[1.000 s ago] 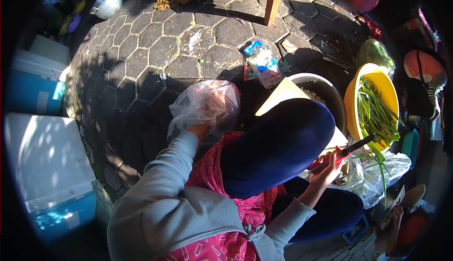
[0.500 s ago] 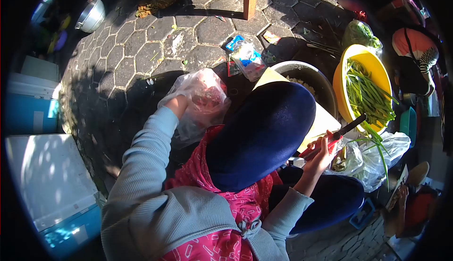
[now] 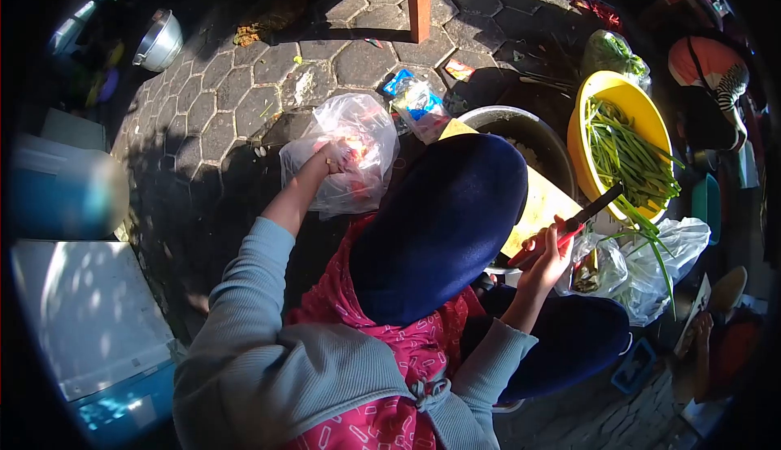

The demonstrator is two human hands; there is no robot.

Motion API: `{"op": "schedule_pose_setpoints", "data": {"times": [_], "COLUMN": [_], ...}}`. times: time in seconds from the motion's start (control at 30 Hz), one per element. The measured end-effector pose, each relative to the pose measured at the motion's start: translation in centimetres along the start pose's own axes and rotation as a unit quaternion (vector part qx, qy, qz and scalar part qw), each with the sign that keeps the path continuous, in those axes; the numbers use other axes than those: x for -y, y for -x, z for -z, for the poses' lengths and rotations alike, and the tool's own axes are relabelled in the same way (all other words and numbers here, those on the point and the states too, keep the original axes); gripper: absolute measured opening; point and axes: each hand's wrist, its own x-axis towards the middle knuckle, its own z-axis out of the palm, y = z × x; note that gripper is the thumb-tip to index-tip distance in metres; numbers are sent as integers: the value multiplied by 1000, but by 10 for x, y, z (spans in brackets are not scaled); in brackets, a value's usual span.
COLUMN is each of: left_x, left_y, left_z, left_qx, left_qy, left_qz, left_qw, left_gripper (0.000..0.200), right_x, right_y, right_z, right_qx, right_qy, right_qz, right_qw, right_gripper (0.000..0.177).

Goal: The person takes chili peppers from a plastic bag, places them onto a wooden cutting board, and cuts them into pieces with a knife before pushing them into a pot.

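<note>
My left hand (image 3: 332, 155) reaches into a clear plastic bag (image 3: 354, 190) with reddish contents that I cannot make out. Its fingers are hidden by the plastic and the glare. Held in my right hand (image 3: 551, 256) is a knife (image 3: 600, 203) with a red handle and a dark blade, which points up and right toward the yellow basin (image 3: 579, 145). Long green vegetables (image 3: 622, 153) fill that basin, and some hang over its rim. A yellowish board (image 3: 553, 198) lies beyond my knee, partly across a large metal pot (image 3: 561, 137) with pale pieces inside.
A clear bag (image 3: 675, 259) lies below the basin; a bag of greens (image 3: 614, 55) sits behind it. A blue-and-white packet (image 3: 416, 100) rests on the paving. Blue-sided boxes with white lids (image 3: 89, 312) stand left. A wooden leg (image 3: 419, 10) rises ahead. Other people are at right.
My left forearm has stretched farther forward, and the plastic bag has shifted forward with it. The right hand still holds the knife in nearly the same place. The view has tilted slightly.
</note>
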Motion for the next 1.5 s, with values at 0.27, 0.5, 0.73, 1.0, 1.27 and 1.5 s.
{"op": "schedule_pose_setpoints", "data": {"times": [0.27, 0.5, 0.73, 1.0, 1.27, 1.5], "left_x": [56, 1, -13, 46, 41, 44], "left_y": [152, 271, 222, 66, 58, 60], "left_z": [-73, -193, -319, -364, -322, -312], "left_qx": [-7, 167, 284, 124, -61, -67], "left_qy": [315, 203, 64, -145, -149, -122], "left_qz": [-70, -221, -268, -294, -408, -392], "left_qw": [947, 939, 918, 936, 899, 909], "left_gripper": [20, 19, 25, 18, 15, 17], "right_x": [1, 10, -31, -74, -57, -40], "right_y": [3, 10, -21, -60, -42, -33], "right_z": [3, 4, 53, 125, 116, 95], "right_qx": [29, 30, -26, -260, -105, -96], "right_qy": [-12, -26, 228, 537, 552, 574], "right_qz": [11, -8, 58, 37, -153, -165], "right_qw": [999, 999, 972, 802, 813, 796], "right_gripper": [19, 17, 32, 37, 35, 42]}}
